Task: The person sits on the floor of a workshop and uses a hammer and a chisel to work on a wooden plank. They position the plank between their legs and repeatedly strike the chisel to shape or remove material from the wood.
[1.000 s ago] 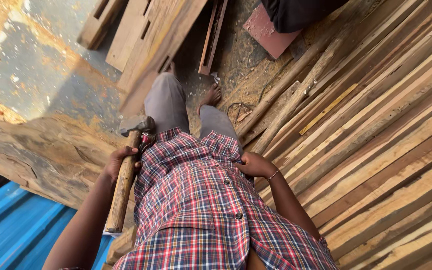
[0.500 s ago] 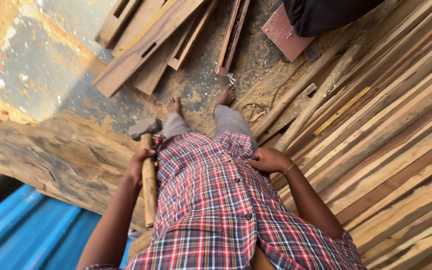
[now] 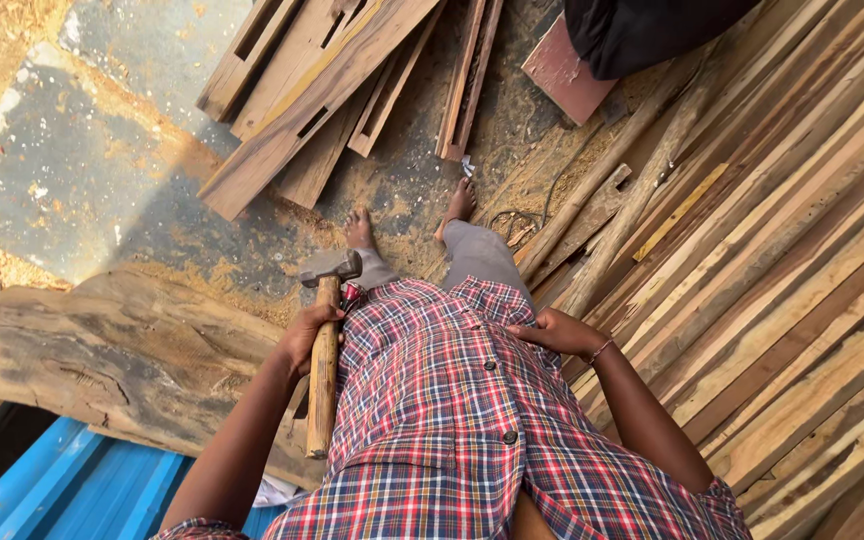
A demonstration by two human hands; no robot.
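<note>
hammer in the left hand, right hand on the shirt

the left hand (image 3: 304, 338) has its fingers (image 3: 324, 316) wrapped tight round the wooden handle of a hammer (image 3: 325, 345), gripping it high up, a little below the head. the grey metal head sits just above the fingers, pointing away from the body; the rest of the handle runs down past the fingers beside the forearm, close against the checked shirt (image 3: 442, 420).

the right hand (image 3: 552, 330) lies flat on the shirt at the hip, fingers together and bent slightly, clamped on nothing. a thin bracelet (image 3: 602, 350) circles the wrist just behind it.

beyond the fingers of both hands, two bare feet (image 3: 457, 205) stand on sawdust-covered ground. to the outer side of the left fingers lies a thick weathered slab of wood (image 3: 122, 360), with blue corrugated sheet (image 3: 62, 490) nearer than it. to the outer side of the right fingers a wide stack of long planks (image 3: 782, 280) slopes away. farther out past the hammer head, a loose pile of notched boards (image 3: 322, 90) rests on the ground, with a reddish flat board (image 3: 564, 72) off to its right.
</note>
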